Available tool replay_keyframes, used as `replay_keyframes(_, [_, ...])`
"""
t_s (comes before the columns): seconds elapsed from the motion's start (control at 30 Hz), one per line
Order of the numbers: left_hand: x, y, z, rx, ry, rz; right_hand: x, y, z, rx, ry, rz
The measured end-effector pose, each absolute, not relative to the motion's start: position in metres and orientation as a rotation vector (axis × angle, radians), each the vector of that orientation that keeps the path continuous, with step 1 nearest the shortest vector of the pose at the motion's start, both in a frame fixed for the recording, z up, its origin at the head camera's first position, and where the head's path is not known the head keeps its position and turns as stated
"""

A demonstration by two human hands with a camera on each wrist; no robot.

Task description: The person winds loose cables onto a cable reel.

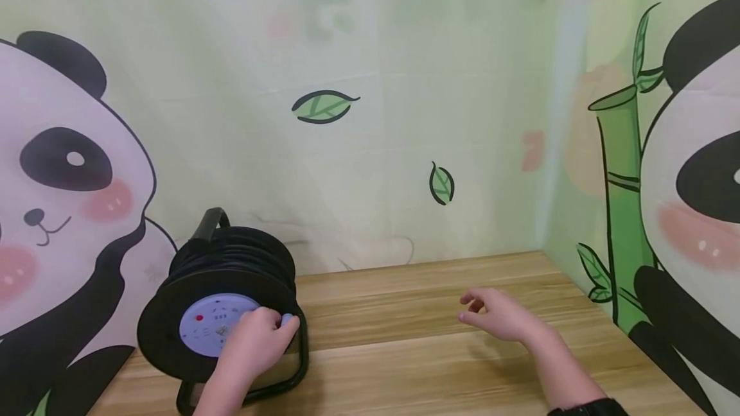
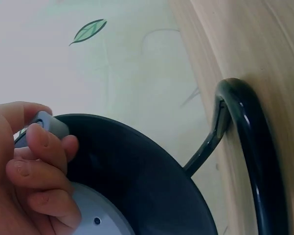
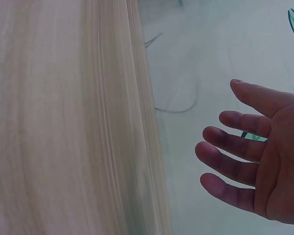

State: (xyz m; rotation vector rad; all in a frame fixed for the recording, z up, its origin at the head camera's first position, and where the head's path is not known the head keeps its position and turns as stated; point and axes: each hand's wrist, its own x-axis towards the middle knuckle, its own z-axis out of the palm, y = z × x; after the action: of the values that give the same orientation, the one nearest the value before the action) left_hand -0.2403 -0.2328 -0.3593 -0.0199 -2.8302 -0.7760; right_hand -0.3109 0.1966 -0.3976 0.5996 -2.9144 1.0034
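Observation:
A black cable reel (image 1: 157, 326) stands on the left of the wooden table, dark cable (image 1: 243, 250) wound on its drum. Its front carries a pale blue socket panel (image 1: 196, 323) with a small red button. At the reel's right rim, my left hand (image 1: 254, 342) pinches a small grey-blue knob (image 2: 54, 127) between thumb and curled fingers. The hand covers part of the panel. Over the right side of the table, my right hand (image 1: 498, 315) holds nothing; in the right wrist view its fingers (image 3: 230, 164) are loosely extended and spread.
The reel's black tube stand (image 2: 252, 142) rests on the wooden tabletop (image 1: 370, 371). A carry handle (image 1: 205, 230) rises at its top. Behind the table hangs a pale green backdrop (image 1: 370, 198) printed with pandas, leaves and bamboo; it also closes off the right side.

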Motion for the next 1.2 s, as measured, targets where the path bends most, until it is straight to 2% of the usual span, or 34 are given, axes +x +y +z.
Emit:
replay_keyframes(0.5, [-0.241, -0.253, -0.375, -0.032, -3.136, -0.719, -0.313, 0.197, -0.393, 0.609, -2.915, 1.016])
replay_keyframes(0.87, [-0.235, -0.274, -0.391, 0.038, -3.202, -0.639, -0.314, 0.197, -0.398, 0.611, -2.924, 1.039])
replay_keyframes(1.2, [-0.231, -0.294, -0.389, 0.172, -3.308, -0.631, -0.311, 0.197, -0.398, 0.616, -2.922, 1.045])
